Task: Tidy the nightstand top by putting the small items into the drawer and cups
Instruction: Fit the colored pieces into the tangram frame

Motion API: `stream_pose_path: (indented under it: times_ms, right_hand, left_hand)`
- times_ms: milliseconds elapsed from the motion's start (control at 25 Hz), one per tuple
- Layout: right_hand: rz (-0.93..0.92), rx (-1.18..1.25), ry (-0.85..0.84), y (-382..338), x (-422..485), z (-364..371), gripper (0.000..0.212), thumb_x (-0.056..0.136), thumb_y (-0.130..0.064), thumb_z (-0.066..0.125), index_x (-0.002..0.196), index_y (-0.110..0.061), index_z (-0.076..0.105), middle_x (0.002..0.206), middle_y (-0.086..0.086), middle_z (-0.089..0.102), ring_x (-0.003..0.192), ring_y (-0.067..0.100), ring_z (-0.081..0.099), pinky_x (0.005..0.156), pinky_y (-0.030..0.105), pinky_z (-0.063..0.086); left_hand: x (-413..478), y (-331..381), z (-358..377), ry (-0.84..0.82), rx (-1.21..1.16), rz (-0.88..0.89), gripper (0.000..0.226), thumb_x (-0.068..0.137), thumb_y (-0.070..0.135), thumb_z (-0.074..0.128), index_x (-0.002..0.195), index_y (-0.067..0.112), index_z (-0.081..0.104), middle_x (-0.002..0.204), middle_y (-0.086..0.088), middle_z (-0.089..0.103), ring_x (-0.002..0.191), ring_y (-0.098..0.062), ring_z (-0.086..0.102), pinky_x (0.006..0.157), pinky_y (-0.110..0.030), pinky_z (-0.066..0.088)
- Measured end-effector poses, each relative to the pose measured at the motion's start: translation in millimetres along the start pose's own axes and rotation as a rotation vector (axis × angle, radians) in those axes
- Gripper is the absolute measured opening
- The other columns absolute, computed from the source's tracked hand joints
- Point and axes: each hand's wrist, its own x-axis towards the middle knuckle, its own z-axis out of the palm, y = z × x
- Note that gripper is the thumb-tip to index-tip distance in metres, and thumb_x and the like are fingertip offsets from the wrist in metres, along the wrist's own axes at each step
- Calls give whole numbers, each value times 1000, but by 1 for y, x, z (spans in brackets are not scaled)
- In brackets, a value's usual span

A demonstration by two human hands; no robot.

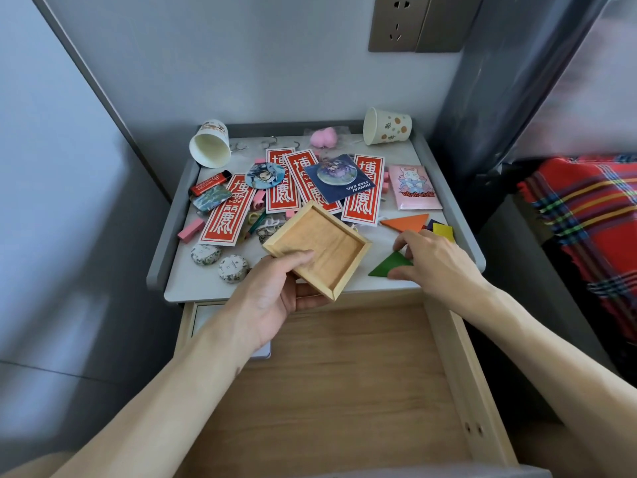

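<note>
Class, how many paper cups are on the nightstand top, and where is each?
2. The left cup lies on its side at the back left corner; the right cup lies on its side at the back right. None appears hidden.

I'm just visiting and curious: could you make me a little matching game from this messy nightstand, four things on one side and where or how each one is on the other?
Things:
1. wooden tray
2. green triangle
3. red lighter
4. spotted paper cup

States:
A. tipped on its side at the back right corner
B. held by the left hand
C. pinched by the right hand
D. lying flat near the left edge of the nightstand top

Pairs: 1-B, 2-C, 3-D, 4-A
</note>
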Motion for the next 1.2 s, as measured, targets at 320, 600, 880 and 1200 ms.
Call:
stream_pose_path:
  times_ms: [320,600,880,1200]
  right_hand:
    - [82,739,243,-29,3,-24,8,85,-10,72,85,-15,65,71,1,66,57,11,60,52,23,48]
    - [-127,758,70,-83,-13,-4,6,87,-9,70,84,-14,71,69,-3,69,55,8,64,55,19,53]
    - [35,115,332,-10,35,-20,32,89,-34,67,118,-21,66,119,0,62,107,20,58,80,25,44]
    - [63,-205,245,10,41,-2,25,92,-36,62,114,-24,65,109,6,64,102,28,58,68,33,46]
  left_hand:
    - [3,-4,0,-70,48,14,16,96,17,59,110,11,64,97,-13,75,76,-30,72,62,-41,62]
    - [2,-11,1,-95,181,44,25,82,26,68,103,13,70,95,-13,75,80,-26,72,67,-40,59]
    - [1,-5,-2,47,119,30,21,85,4,70,106,5,71,103,-14,76,88,-27,71,78,-39,56]
    - [2,-3,-3,73,80,-10,33,80,0,72,113,0,68,109,-16,74,94,-28,70,80,-39,55]
